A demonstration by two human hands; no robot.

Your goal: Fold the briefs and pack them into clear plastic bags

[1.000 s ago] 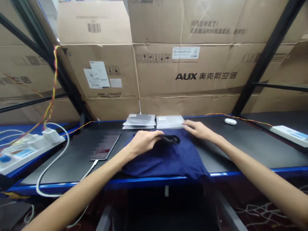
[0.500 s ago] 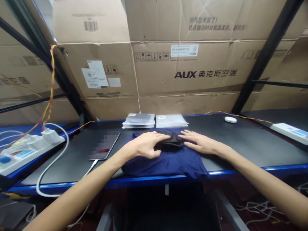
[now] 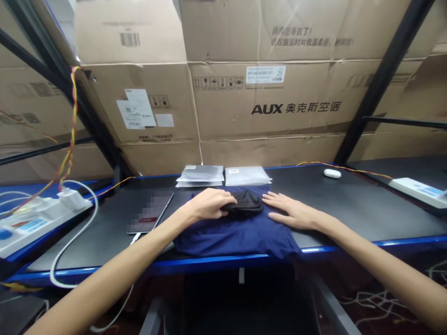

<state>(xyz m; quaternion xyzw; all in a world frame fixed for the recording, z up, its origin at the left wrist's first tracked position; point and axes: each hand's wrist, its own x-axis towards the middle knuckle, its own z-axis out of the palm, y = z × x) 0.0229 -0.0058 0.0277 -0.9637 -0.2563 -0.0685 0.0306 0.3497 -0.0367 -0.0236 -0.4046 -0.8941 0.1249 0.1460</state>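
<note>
A dark blue cloth [image 3: 240,237] lies on the black tabletop, its near edge reaching the table's front rim. On top of it rests a black folded item [image 3: 249,203], soft-looking, perhaps fabric; its exact kind does not show. My left hand [image 3: 211,204] grips the left end of this black item between thumb and curled fingers. To its right, my right hand [image 3: 288,210] lies flat on the blue cloth with fingers stretched, the fingertips close to the black item's right end.
Two stacks of frosted plastic packets, a left stack [image 3: 200,174] and a right stack [image 3: 247,176], lie behind the cloth. A phone [image 3: 151,214] on a charging cable is at left. Power strips [image 3: 38,218] sit at both sides, and a small white case [image 3: 332,173] is at right.
My left hand has gone from spread over the black item to pinching its left end. My right hand has drawn slightly away from it and rests flatter on the cloth.
</note>
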